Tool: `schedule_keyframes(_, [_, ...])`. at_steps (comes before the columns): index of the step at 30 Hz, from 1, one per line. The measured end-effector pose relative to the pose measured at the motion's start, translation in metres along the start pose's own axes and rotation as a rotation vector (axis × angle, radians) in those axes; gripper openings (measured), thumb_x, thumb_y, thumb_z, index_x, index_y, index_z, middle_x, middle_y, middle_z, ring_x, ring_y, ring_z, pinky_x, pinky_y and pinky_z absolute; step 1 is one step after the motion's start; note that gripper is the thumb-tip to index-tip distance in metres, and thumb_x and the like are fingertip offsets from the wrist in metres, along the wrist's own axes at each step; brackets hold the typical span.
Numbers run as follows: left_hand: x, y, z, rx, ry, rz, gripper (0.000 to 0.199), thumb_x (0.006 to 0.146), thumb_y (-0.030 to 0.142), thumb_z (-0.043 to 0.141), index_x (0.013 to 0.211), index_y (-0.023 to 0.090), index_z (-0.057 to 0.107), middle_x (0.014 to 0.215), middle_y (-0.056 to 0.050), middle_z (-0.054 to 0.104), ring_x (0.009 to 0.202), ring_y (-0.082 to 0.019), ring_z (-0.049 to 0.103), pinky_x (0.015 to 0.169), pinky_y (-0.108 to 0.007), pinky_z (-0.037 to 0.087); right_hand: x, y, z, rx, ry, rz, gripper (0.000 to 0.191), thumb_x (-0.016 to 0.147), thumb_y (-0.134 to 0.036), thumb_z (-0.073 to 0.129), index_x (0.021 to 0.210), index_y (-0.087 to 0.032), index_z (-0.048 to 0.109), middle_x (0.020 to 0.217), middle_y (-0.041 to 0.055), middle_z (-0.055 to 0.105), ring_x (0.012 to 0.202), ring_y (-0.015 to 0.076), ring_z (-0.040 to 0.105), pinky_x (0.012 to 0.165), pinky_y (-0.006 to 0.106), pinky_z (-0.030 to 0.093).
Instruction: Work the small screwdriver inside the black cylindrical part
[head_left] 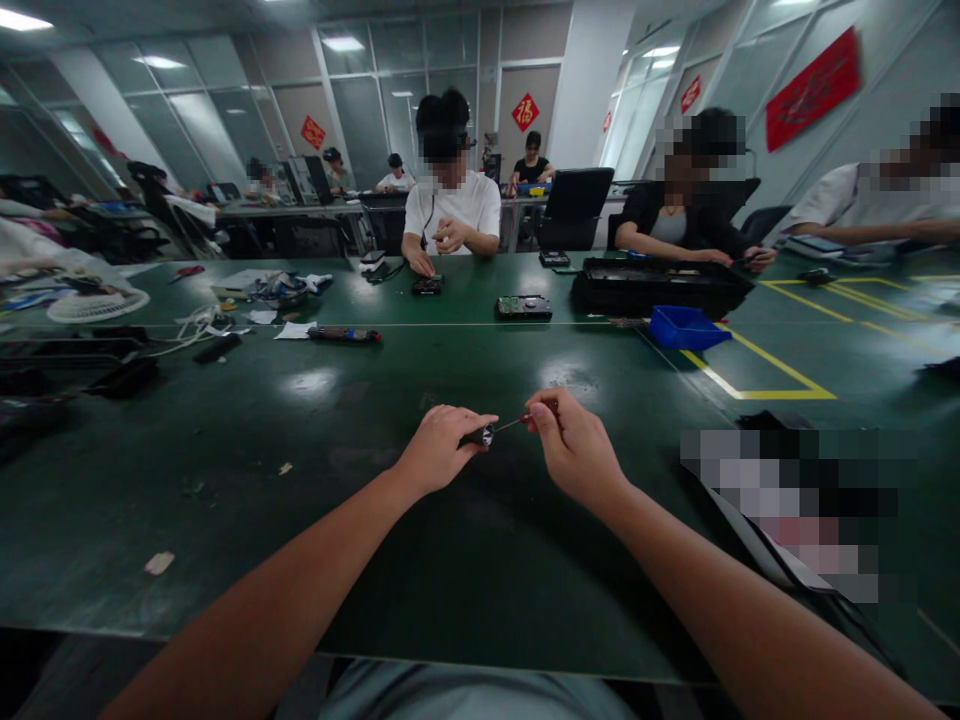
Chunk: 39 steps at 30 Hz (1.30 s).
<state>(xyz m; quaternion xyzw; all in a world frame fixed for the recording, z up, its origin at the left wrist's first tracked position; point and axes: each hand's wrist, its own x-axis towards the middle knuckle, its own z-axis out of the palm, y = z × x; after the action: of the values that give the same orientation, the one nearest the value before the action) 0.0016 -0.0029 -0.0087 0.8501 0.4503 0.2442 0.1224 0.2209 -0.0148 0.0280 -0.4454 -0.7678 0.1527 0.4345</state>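
Observation:
Above the green table, my left hand (442, 447) is closed around a small dark cylindrical part (487, 436), whose silvery round end faces right. My right hand (571, 440) grips a screwdriver (523, 419) with a reddish handle. The thin shaft points left, and its tip is at or very near the end of the cylindrical part; whether they touch is too small to tell. Most of the part is hidden by the left fingers, and most of the handle by the right ones.
The green table (360, 600) bears a pen-like tool (345, 335), a circuit-board device (523, 307), a long black housing (660, 287), a blue bin (688, 328) and a white fan-like object (97, 305). A person (452, 205) sits opposite. Blurred papers (780, 510) lie right.

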Motion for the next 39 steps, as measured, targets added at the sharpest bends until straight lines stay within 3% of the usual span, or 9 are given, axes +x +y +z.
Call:
schedule_keyframes(10, [0.001,0.001,-0.004,-0.081,-0.005,-0.089,0.04,0.091,0.02,0.066,0.13,0.027,0.062,0.119,-0.005,0.069,0.111,-0.025,0.06,0.102,-0.048,0.045,0.001,-0.002,-0.001,-0.076,-0.013,0.02,0.013,0.099,-0.027,0.043,0.094,-0.022,0.053,0.079,0.0055,0.069,0.073,0.0222,0.068,0.068,0.034,0.047])
schedule_keyframes(18, [0.003,-0.001,-0.002,-0.451,0.234,-0.27,0.038,0.087,0.022,0.069,0.124,0.022,0.061,0.123,-0.007,0.066,0.114,-0.024,0.061,0.103,-0.042,0.046,0.002,0.001,0.0,-0.078,0.023,0.064,0.016,0.1,-0.031,0.044,0.095,-0.021,0.056,0.079,0.0051,0.07,0.071,0.0218,0.068,0.067,0.033,0.046])
schedule_keyframes(21, [0.003,0.0,-0.003,-0.601,0.251,-0.29,0.039,0.091,0.023,0.062,0.129,0.022,0.054,0.121,-0.008,0.065,0.112,-0.022,0.061,0.102,-0.04,0.046,0.001,0.002,0.001,-0.064,0.012,0.068,0.018,0.1,-0.031,0.043,0.095,-0.021,0.057,0.079,0.005,0.07,0.071,0.0213,0.068,0.066,0.033,0.046])
schedule_keyframes(24, [0.001,0.009,-0.011,-0.541,0.173,-0.307,0.035,0.093,0.028,0.058,0.127,0.021,0.052,0.112,-0.007,0.064,0.101,-0.021,0.062,0.093,-0.039,0.049,0.001,0.003,0.001,-0.054,0.007,0.07,0.018,0.101,-0.032,0.044,0.096,-0.021,0.058,0.08,0.0049,0.071,0.071,0.021,0.067,0.065,0.032,0.046])
schedule_keyframes(27, [-0.001,0.019,-0.017,-0.367,0.019,-0.275,0.032,0.092,0.039,0.06,0.118,0.021,0.056,0.101,-0.005,0.064,0.088,-0.022,0.061,0.08,-0.037,0.049,0.001,0.003,0.0,-0.052,0.013,0.07,0.018,0.101,-0.031,0.044,0.095,-0.021,0.058,0.079,0.0048,0.07,0.072,0.0211,0.067,0.065,0.033,0.046])
schedule_keyframes(32, [-0.004,0.024,-0.017,-0.154,-0.218,-0.055,0.026,0.092,0.03,0.062,0.117,0.022,0.061,0.114,-0.006,0.065,0.102,-0.023,0.062,0.088,-0.037,0.048,0.002,0.002,0.0,-0.046,0.003,0.08,0.018,0.101,-0.032,0.043,0.095,-0.022,0.057,0.079,0.0043,0.07,0.072,0.0213,0.068,0.066,0.033,0.047])
schedule_keyframes(35, [-0.006,0.023,-0.015,-0.057,-0.287,0.039,0.031,0.093,0.028,0.061,0.123,0.024,0.06,0.116,-0.006,0.065,0.106,-0.023,0.062,0.09,-0.037,0.048,0.001,0.002,0.0,-0.033,0.005,0.077,0.019,0.101,-0.033,0.043,0.095,-0.022,0.057,0.079,0.0043,0.07,0.072,0.0214,0.068,0.065,0.033,0.047])
schedule_keyframes(39, [-0.008,0.025,-0.016,0.083,-0.334,0.109,0.034,0.091,0.039,0.065,0.122,0.025,0.063,0.11,-0.007,0.065,0.099,-0.024,0.063,0.082,-0.036,0.049,0.001,0.002,0.0,-0.03,0.01,0.07,0.019,0.1,-0.032,0.044,0.094,-0.022,0.058,0.077,0.0042,0.07,0.071,0.0211,0.067,0.066,0.033,0.047])
